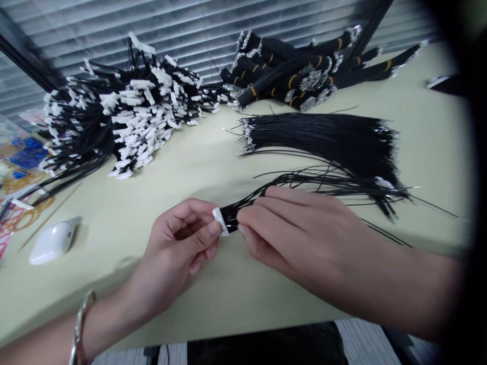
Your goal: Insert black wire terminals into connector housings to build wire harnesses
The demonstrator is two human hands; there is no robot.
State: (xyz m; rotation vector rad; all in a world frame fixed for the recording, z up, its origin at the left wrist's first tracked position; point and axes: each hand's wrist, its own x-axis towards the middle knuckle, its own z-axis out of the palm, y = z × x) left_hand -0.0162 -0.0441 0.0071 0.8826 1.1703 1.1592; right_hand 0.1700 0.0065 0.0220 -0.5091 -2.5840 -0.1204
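Between the thumb and fingers of my left hand (186, 235) is a white plastic connector housing (221, 221). Several black wires (243, 203) run out of its right side and pass behind my right hand. My right hand (292, 228) pinches close beside the housing, its fingertips at a thin wire end by the housing's lower edge. The rest of that wire is hidden by the hand. Loose black wires trail off to the right, where a second white piece (384, 183) lies among them. Behind them lies a flat bundle of black wires with metal terminals (319, 134).
A heap of black cables with white connectors (140, 116) fills the back left. Tied wire bundles (289, 66) with yellow bands are stacked at the back right. At the left are a white earbud case (53, 242), a thin stick, rubber bands and blue pieces (28, 152). Blinds stand behind.
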